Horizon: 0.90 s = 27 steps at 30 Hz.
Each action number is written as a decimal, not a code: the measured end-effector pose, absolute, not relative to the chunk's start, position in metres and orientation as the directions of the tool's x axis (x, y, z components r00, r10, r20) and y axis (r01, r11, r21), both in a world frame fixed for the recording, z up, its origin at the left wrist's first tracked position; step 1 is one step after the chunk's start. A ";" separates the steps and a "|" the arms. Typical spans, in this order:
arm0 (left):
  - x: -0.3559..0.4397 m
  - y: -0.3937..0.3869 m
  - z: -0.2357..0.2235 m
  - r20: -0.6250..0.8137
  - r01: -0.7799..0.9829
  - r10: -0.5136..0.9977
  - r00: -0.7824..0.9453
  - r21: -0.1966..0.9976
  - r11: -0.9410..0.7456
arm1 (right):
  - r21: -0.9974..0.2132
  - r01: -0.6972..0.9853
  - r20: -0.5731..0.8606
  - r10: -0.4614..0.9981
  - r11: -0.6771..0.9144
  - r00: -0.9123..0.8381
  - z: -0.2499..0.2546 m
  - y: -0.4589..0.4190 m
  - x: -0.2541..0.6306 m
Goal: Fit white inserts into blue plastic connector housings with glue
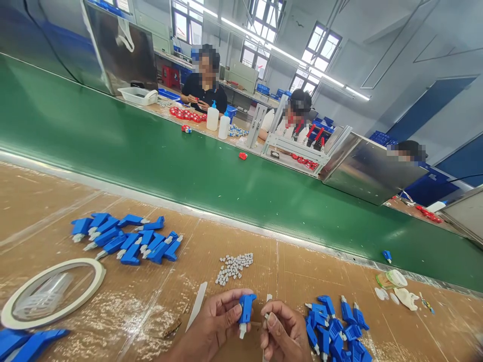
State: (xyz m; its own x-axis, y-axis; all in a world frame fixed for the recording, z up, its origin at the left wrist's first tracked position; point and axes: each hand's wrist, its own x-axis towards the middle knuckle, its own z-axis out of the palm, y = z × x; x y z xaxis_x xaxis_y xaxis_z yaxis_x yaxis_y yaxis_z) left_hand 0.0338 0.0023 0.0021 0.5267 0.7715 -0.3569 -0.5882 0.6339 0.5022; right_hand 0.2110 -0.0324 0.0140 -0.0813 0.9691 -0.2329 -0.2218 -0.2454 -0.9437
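Note:
My left hand (222, 317) grips a blue plastic part (246, 307) with a pale grey tip pointing down. Just to its right, my right hand (283, 329) pinches a small grey piece (266, 317) between thumb and forefinger, apart from the blue part. Beyond both hands lies a loose heap of small grey pieces (234, 266) on the cardboard-covered bench. Beside my right hand is a pile of similar blue parts (334, 329); a second pile of blue parts with grey tips (130, 239) lies farther off to the left.
A green conveyor belt (211, 176) runs across beyond the bench (302, 266). At left lies a cream ring (94, 286) around clear plastic bags. A tipped cup (394, 279) is at right. Co-workers (207, 90) sit across the belt, near white bottles (212, 118).

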 end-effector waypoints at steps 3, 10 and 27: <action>0.034 0.003 0.000 -0.359 -0.581 0.767 0.532 0.504 0.639 | -0.948 -0.243 -0.213 0.977 -0.206 0.004 0.019 -0.031 0.208; 0.034 0.003 0.000 -0.334 -0.591 0.770 0.544 0.498 0.634 | -0.938 -0.292 -0.223 0.970 -0.188 0.093 0.030 -0.030 0.199; 0.038 -0.001 -0.007 -0.299 -0.586 0.795 0.527 0.550 0.595 | -0.891 -0.380 -0.287 0.957 -0.247 0.051 0.026 -0.031 0.201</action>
State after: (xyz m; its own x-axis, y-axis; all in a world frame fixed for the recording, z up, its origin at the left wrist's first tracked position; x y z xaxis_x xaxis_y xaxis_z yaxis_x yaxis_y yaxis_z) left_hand 0.0381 -0.0009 -0.0073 0.5273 0.7952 -0.2993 -0.5858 0.5953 0.5499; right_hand 0.2015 -0.0311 0.0263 0.0508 0.9565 -0.2872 -0.3804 -0.2474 -0.8911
